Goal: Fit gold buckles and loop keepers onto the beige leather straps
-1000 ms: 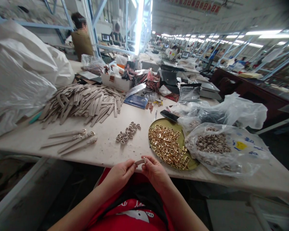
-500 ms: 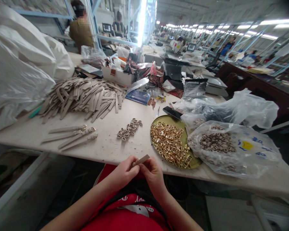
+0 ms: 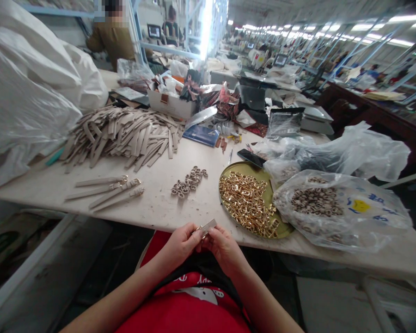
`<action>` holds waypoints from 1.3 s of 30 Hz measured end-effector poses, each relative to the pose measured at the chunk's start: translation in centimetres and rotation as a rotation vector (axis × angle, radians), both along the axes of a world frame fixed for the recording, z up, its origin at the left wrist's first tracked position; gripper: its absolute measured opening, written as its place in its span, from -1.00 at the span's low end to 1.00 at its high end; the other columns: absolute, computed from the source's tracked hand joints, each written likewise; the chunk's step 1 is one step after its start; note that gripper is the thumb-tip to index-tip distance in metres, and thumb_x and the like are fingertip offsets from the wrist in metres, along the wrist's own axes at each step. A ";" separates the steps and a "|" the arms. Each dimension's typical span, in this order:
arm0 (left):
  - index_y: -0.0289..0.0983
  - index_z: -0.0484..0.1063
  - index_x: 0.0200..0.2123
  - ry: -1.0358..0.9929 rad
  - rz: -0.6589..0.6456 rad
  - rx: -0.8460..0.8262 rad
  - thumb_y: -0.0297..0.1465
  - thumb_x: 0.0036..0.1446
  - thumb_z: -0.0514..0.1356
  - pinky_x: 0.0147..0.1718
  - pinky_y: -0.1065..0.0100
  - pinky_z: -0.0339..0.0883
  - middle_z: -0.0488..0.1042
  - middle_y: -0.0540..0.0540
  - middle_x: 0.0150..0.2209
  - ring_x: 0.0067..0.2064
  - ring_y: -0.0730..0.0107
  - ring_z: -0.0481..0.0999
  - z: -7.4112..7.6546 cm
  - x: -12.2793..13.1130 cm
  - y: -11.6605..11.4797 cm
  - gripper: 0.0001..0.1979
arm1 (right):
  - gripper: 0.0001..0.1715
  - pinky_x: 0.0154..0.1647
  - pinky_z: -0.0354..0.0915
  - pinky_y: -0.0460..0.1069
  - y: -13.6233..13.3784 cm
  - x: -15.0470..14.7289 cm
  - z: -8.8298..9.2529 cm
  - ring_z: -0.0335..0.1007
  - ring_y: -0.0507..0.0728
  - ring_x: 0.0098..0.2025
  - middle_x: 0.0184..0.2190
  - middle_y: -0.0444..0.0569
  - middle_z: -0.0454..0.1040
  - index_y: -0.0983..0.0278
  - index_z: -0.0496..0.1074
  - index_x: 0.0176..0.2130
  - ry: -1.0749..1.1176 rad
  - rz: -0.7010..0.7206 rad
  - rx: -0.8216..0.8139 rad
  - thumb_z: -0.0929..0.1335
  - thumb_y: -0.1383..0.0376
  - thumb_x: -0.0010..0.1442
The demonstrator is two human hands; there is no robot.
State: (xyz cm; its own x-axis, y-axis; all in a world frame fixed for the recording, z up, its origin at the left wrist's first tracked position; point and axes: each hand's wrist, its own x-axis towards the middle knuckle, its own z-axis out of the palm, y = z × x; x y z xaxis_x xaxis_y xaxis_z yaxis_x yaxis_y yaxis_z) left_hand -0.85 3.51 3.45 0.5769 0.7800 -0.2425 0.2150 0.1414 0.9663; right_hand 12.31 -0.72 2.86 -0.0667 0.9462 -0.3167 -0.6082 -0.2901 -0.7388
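Workbench (image 3: 152, 208), tray (image 3: 249, 167) of gold buckles (image 3: 246, 203), bag (image 3: 377, 217) of rings (image 3: 315, 202)

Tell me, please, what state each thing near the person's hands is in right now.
Left hand: closed, pinching the strip.
Right hand: closed, pinching the strip.
Short strap strip: held tilted between both hands.
Brass tray: heaped with gold fittings.
Gold fittings: loose, piled.
Loose rings: small cluster on the bench.
Plastic bag: full of similar rings, overlapping the tray's edge.
Strap pile: loose heap.
Four buckled straps: laid side by side.
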 end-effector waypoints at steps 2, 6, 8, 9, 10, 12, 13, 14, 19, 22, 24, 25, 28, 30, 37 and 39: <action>-0.29 0.26 -0.53 0.042 -0.012 0.036 -0.24 0.12 -0.01 -0.49 0.46 0.13 0.29 0.04 -0.56 -0.50 0.48 0.26 -0.1 -0.1 -0.2 -0.71 | -0.84 -0.47 0.19 -0.11 -0.3 0.2 0.0 0.24 -0.03 -0.54 -0.56 -0.19 0.35 0.30 0.33 -0.41 -0.114 -0.001 0.013 0.35 0.24 0.04; -0.28 0.26 -0.52 0.076 -0.053 0.094 -0.28 0.13 -0.02 -0.47 0.45 0.14 0.30 0.05 -0.55 -0.49 0.48 0.27 0.5 -0.1 -0.5 -0.74 | -0.79 -0.45 0.20 -0.10 -0.8 0.5 -0.2 0.25 -0.02 -0.51 -0.55 -0.21 0.35 0.27 0.29 -0.43 -0.284 -0.019 0.032 0.39 0.23 -0.01; -0.28 0.25 -0.52 0.082 -0.066 0.088 -0.28 0.11 -0.01 -0.48 0.45 0.13 0.29 0.05 -0.56 -0.50 0.47 0.26 1.0 -0.1 -0.6 -0.75 | -0.77 -0.46 0.19 -0.10 -1.0 0.6 -0.1 0.24 -0.02 -0.52 -0.57 -0.22 0.33 0.27 0.27 -0.45 -0.318 -0.031 0.040 0.40 0.23 -0.02; -0.28 0.25 -0.53 0.083 -0.071 0.077 -0.28 0.11 -0.01 -0.48 0.46 0.13 0.29 0.05 -0.57 -0.50 0.47 0.26 1.2 -0.1 -0.7 -0.76 | -0.78 -0.46 0.20 -0.10 -1.1 0.6 -0.1 0.24 -0.01 -0.52 -0.57 -0.22 0.33 0.27 0.27 -0.46 -0.319 -0.026 0.040 0.40 0.23 -0.02; -0.28 0.24 -0.53 0.083 -0.074 0.067 -0.28 0.10 -0.01 -0.49 0.45 0.13 0.29 0.05 -0.57 -0.50 0.47 0.26 1.3 -0.1 -0.8 -0.76 | -0.79 -0.45 0.20 -0.10 -1.1 0.7 0.0 0.25 -0.01 -0.51 -0.56 -0.21 0.34 0.27 0.28 -0.45 -0.303 -0.011 0.040 0.39 0.23 -0.01; -0.27 0.23 -0.54 0.085 -0.074 0.065 -0.28 0.10 -0.01 -0.49 0.45 0.13 0.29 0.05 -0.56 -0.50 0.47 0.26 1.4 -0.2 -0.9 -0.76 | -0.80 -0.42 0.21 -0.08 -1.2 0.8 0.0 0.28 0.00 -0.50 -0.55 -0.18 0.35 0.28 0.31 -0.42 -0.230 0.043 0.040 0.37 0.21 0.02; -0.27 0.23 -0.54 0.090 -0.071 0.076 -0.29 0.10 -0.01 -0.48 0.45 0.14 0.29 0.05 -0.56 -0.50 0.47 0.26 1.4 -0.3 -1.0 -0.77 | -0.79 -0.41 0.21 -0.07 -1.2 0.8 0.0 0.29 0.01 -0.50 -0.54 -0.17 0.36 0.29 0.32 -0.40 -0.186 0.070 0.040 0.37 0.20 0.03; -0.27 0.23 -0.54 0.098 -0.068 0.090 -0.30 0.09 -0.01 -0.48 0.45 0.14 0.28 0.05 -0.56 -0.50 0.47 0.26 1.4 -0.4 -1.1 -0.77 | -0.78 -0.40 0.22 -0.06 -1.2 0.9 -0.1 0.29 0.01 -0.50 -0.53 -0.16 0.37 0.30 0.33 -0.38 -0.148 0.094 0.039 0.36 0.19 0.03; -0.28 0.24 -0.54 0.136 -0.068 0.133 -0.31 0.10 -0.01 -0.47 0.44 0.14 0.30 0.04 -0.56 -0.49 0.45 0.27 1.0 -0.5 -1.5 -0.78 | -0.80 -0.39 0.21 -0.05 -1.8 0.7 -0.7 0.26 0.03 -0.48 -0.54 -0.15 0.32 0.28 0.34 -0.39 -0.298 0.097 0.067 0.33 0.18 0.06; -0.28 0.25 -0.50 0.148 -0.043 0.138 -0.31 0.10 -0.01 -0.48 0.45 0.14 0.31 0.04 -0.54 -0.48 0.45 0.27 1.1 -0.3 -1.6 -0.79 | -0.87 -0.33 0.19 -0.04 -2.6 0.6 -0.4 0.23 0.05 -0.41 -0.49 -0.12 0.32 0.25 0.36 -0.46 -0.738 -0.090 0.245 0.34 0.24 0.05; -0.29 0.26 -0.50 0.159 -0.044 0.144 -0.28 0.10 0.00 -0.50 0.46 0.13 0.32 0.04 -0.54 -0.48 0.45 0.27 1.5 -0.2 -1.7 -0.78 | -0.89 -0.32 0.16 -0.05 -2.8 0.7 0.0 0.21 0.06 -0.38 -0.46 -0.11 0.31 0.24 0.37 -0.49 -0.946 -0.161 0.340 0.34 0.28 0.05; -0.29 0.27 -0.51 0.166 -0.067 0.142 -0.26 0.10 0.01 -0.51 0.46 0.13 0.32 0.04 -0.55 -0.49 0.45 0.27 1.6 -0.2 -1.6 -0.76 | -0.89 -0.35 0.15 -0.06 -2.9 0.8 0.2 0.20 0.05 -0.40 -0.47 -0.12 0.29 0.24 0.36 -0.50 -0.977 -0.159 0.343 0.33 0.28 0.05; -0.28 0.27 -0.56 0.206 -0.172 0.120 -0.19 0.07 0.04 -0.54 0.47 0.12 0.32 0.04 -0.59 -0.53 0.47 0.25 1.7 -0.3 -1.2 -0.69 | -0.83 -0.54 0.06 -0.11 -2.6 1.1 0.5 0.09 -0.01 -0.54 -0.57 -0.21 0.20 0.25 0.29 -0.50 -0.802 -0.077 0.203 0.36 0.24 0.02; -0.27 0.24 -0.60 0.246 -0.173 0.113 -0.13 0.02 0.06 -0.58 0.47 0.10 0.30 0.06 -0.65 -0.57 0.48 0.23 1.1 0.0 -0.5 -0.66 | -0.77 -0.58 0.02 -0.13 -2.2 1.5 0.4 0.03 -0.04 -0.59 -0.62 -0.25 0.17 0.25 0.26 -0.49 -0.592 -0.012 0.144 0.38 0.19 -0.02; -0.20 0.35 -0.32 0.233 -0.212 0.085 -0.01 -0.08 0.09 -0.58 0.44 0.23 0.41 0.05 -0.58 -0.58 0.40 0.34 -0.8 3.5 1.4 -0.60 | -0.73 -0.50 0.13 -0.13 -1.8 6.0 0.0 0.21 -0.01 -0.51 -0.53 -0.17 0.34 0.29 0.40 -0.39 -0.690 0.067 0.216 0.31 0.12 0.08; -0.19 0.39 -0.34 0.274 -0.278 0.102 0.04 -0.10 0.08 -0.49 0.43 0.27 0.42 0.04 -0.58 -0.51 0.34 0.39 -1.2 4.3 1.9 -0.57 | -0.73 -0.44 0.20 -0.12 -1.3 10.0 0.3 0.30 0.02 -0.44 -0.47 -0.14 0.42 0.28 0.43 -0.33 -0.914 0.047 0.192 0.30 0.13 0.10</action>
State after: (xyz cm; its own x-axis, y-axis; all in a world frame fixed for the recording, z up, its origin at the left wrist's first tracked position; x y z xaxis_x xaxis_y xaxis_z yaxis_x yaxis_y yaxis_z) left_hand 3.43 5.39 2.25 0.6937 0.6315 -0.3465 0.4836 -0.0518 0.8738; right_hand 22.27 -2.06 3.17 0.0917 0.9903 -0.1040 0.2420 -0.1235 -0.9624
